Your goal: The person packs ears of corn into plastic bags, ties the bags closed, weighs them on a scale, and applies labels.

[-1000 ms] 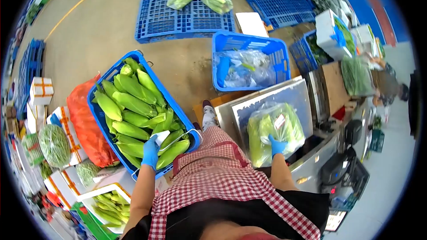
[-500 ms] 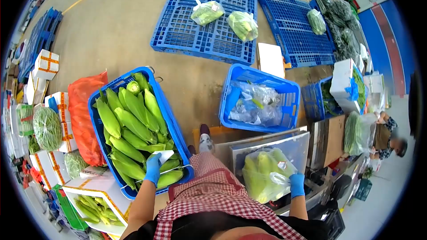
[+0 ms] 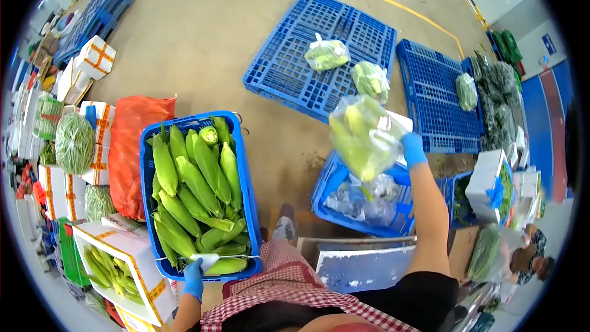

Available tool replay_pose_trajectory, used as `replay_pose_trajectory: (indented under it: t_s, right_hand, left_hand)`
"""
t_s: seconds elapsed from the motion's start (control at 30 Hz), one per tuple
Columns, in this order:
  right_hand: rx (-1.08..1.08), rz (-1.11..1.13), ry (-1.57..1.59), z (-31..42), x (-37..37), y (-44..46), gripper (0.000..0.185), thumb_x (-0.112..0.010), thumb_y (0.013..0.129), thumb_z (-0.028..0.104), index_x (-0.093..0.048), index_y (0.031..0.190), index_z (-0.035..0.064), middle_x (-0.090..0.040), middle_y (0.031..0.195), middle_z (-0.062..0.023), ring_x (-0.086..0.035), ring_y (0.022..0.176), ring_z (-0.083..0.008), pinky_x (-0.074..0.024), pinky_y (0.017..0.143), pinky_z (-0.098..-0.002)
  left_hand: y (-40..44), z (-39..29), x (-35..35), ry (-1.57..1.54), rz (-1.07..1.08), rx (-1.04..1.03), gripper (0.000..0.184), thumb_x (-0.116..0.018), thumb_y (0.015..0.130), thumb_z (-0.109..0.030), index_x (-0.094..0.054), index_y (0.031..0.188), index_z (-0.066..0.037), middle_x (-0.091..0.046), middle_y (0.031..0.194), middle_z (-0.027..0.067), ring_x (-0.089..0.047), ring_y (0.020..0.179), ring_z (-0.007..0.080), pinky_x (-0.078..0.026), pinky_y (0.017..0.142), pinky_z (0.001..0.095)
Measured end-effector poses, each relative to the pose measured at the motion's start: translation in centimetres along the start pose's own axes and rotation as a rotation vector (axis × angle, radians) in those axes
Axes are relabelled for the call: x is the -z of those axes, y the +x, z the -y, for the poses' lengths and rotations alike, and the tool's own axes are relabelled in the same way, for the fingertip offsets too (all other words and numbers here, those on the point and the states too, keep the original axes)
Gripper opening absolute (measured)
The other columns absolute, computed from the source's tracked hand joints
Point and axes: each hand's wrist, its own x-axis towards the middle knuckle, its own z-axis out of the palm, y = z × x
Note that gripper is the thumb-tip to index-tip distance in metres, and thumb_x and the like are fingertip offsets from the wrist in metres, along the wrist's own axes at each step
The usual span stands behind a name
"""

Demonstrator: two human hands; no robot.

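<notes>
My right hand [image 3: 413,149], in a blue glove, grips the gathered neck of a clear plastic bag of corn [image 3: 358,134] with a small label on it. The bag hangs in the air, in front of the near edge of the blue pallet [image 3: 295,55] and above a blue crate [image 3: 326,193] of clear plastic bags. My left hand [image 3: 193,280], also gloved in blue, is closed on a small flat white piece [image 3: 208,262] that I cannot identify. It is at the near edge of a blue crate [image 3: 251,209] full of green-husked corn [image 3: 196,184].
On the pallet lie two bagged vegetables [image 3: 327,55]; a second blue pallet [image 3: 430,98] carries another. An orange mesh sack [image 3: 132,154] and white foam boxes [image 3: 117,270] line the left. A pale board [image 3: 362,269] is before me. Another person [image 3: 528,252] is at far right.
My right hand has lifted the bag of corn off the pale board and carried it forward. My left hand has drawn back slightly with the white piece. The view has shifted.
</notes>
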Motion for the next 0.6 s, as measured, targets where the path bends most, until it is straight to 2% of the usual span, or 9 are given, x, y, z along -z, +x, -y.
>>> replay_pose_trajectory:
  t_s: [0.13, 0.2, 0.23, 0.3, 0.33, 0.37, 0.5, 0.53, 0.6]
  right_hand:
    - [0.53, -0.178, -0.728, -0.2, -5.6, 16.1, 0.023, -0.051, 0.067, 0.003, -0.06, 0.086, -0.0031, -0.061, 0.077, -0.0147, -0.059, 0.069, -0.0233, -0.0484, 0.062, -0.0346]
    - [0.377, -0.246, 0.362, 6.5, -9.3, 11.3, 0.035, -0.051, 0.063, 0.001, -0.056, 0.097, -0.0052, -0.06, 0.087, -0.0191, -0.059, 0.07, -0.0279, -0.0479, 0.064, -0.0362]
    - [0.528, -0.262, 0.221, 8.7, -10.8, 7.8, 0.036, -0.048, 0.065, -0.002, -0.053, 0.1, -0.0068, -0.06, 0.088, -0.0209, -0.06, 0.075, -0.0282, -0.0479, 0.066, -0.0369]
    - [0.448, 0.263, -0.058, 13.5, -12.0, -1.5, 0.034, -0.051, 0.07, 0.002, -0.054, 0.103, -0.0032, -0.059, 0.089, -0.0202, -0.059, 0.082, -0.0273, -0.0481, 0.071, -0.0357]
    - [0.814, 0.438, -0.264, 10.4, -14.2, -3.4, 0.042, -0.06, 0.072, 0.009, -0.053, 0.113, 0.002, -0.055, 0.109, -0.017, -0.054, 0.097, -0.0248, -0.0441, 0.082, -0.0325]
    - [0.3, 0.867, 0.005, 11.9, -14.0, -10.6, 0.048, -0.062, 0.077, 0.014, -0.048, 0.121, 0.003, -0.054, 0.116, -0.0121, -0.051, 0.105, -0.0205, -0.0416, 0.089, -0.0326]
    - [0.186, 1.523, 0.239, 6.8, -16.0, -30.4, 0.08, -0.064, 0.079, 0.019, -0.014, 0.14, 0.0062, -0.043, 0.126, -0.0137, -0.045, 0.109, -0.018, -0.0388, 0.092, -0.0338]
    - [0.503, 1.268, 0.315, 6.5, -15.6, -34.0, 0.064, -0.063, 0.08, 0.016, -0.032, 0.134, 0.0042, -0.052, 0.114, -0.0132, -0.05, 0.1, -0.0187, -0.0403, 0.088, -0.0335]
    - [-0.107, 1.066, 0.162, 2.6, -14.8, -37.5, 0.043, -0.063, 0.078, 0.013, -0.052, 0.118, 0.0035, -0.06, 0.096, -0.0126, -0.054, 0.088, -0.0207, -0.0432, 0.081, -0.0345]
  left_hand:
    - [-5.7, 0.7, -1.3, -0.148, -0.062, 0.044, 0.017, -0.061, 0.078, -0.016, -0.062, 0.08, 0.001, -0.056, 0.069, 0.0037, -0.051, 0.056, 0.0145, -0.041, 0.053, 0.0279]
    - [-8.4, 0.9, -2.8, -0.273, -0.073, 0.031, 0.017, -0.059, 0.08, -0.017, -0.061, 0.079, 0.0, -0.054, 0.066, 0.0024, -0.047, 0.054, 0.013, -0.039, 0.053, 0.0263]
    - [-7.8, 2.2, -2.7, -0.137, -0.017, 0.023, 0.017, -0.058, 0.081, -0.018, -0.062, 0.076, -0.002, -0.052, 0.065, 0.0008, -0.044, 0.055, 0.0113, -0.037, 0.054, 0.0246]
    - [-8.7, 1.0, -6.1, -0.003, 0.127, -0.074, 0.02, -0.06, 0.08, -0.018, -0.061, 0.066, -0.003, -0.049, 0.062, -0.0013, -0.04, 0.056, 0.0088, -0.032, 0.052, 0.0246]
    - [-11.8, -3.0, -9.0, 0.152, 0.201, -0.104, 0.02, -0.059, 0.08, -0.017, -0.061, 0.067, -0.002, -0.049, 0.062, -0.0008, -0.041, 0.057, 0.0086, -0.033, 0.053, 0.025]
    - [-10.9, -2.5, -11.3, 0.056, 0.288, -0.176, 0.019, -0.059, 0.081, -0.017, -0.062, 0.07, -0.001, -0.052, 0.063, -0.0001, -0.043, 0.059, 0.0083, -0.035, 0.055, 0.0249]
    - [-13.8, -6.5, -18.5, 0.241, 0.637, -0.351, 0.019, -0.058, 0.084, -0.016, -0.064, 0.084, 0.001, -0.06, 0.074, 0.0017, -0.05, 0.063, 0.0083, -0.041, 0.058, 0.0229]
    - [-15.1, -7.3, -19.7, 0.273, 0.697, -0.305, 0.02, -0.056, 0.085, -0.017, -0.064, 0.086, 0.001, -0.059, 0.074, 0.0012, -0.051, 0.064, 0.0081, -0.042, 0.059, 0.0229]
    - [-14.2, -5.9, -20.2, 0.427, 0.844, -0.271, 0.027, -0.057, 0.084, -0.025, -0.064, 0.089, 0.0, -0.058, 0.074, 0.0006, -0.05, 0.064, 0.008, -0.042, 0.058, 0.0226]
